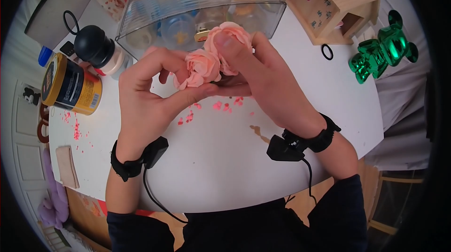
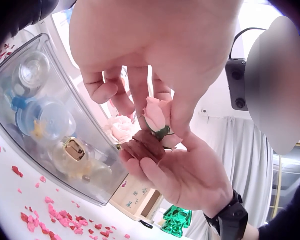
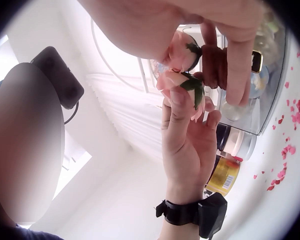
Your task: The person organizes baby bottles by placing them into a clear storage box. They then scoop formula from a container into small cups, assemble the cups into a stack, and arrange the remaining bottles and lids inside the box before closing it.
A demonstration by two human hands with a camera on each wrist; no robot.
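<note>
Two pink roses with green sepals are held close together above the table in the head view. My left hand (image 1: 148,90) pinches the lower-left rose (image 1: 202,66) between thumb and fingers. In my right hand (image 1: 275,85) is the other rose (image 1: 241,32), its thumb pressed over the petals. Seen from the right wrist, the left-hand rose (image 3: 172,82) touches the right-hand rose (image 3: 180,52), and both show green undersides. A dark brown patch (image 3: 214,67) lies among the right fingers; I cannot tell whether it is a held thing or shaded fingers.
Pink and red petal bits (image 1: 221,106) lie scattered on the white table (image 1: 202,172). Behind the hands stands a clear bin (image 1: 164,10). A yellow-black tub (image 1: 87,87) and a black-topped bottle (image 1: 94,47) are left; a wooden house (image 1: 324,5) and green figurine (image 1: 383,52) are right.
</note>
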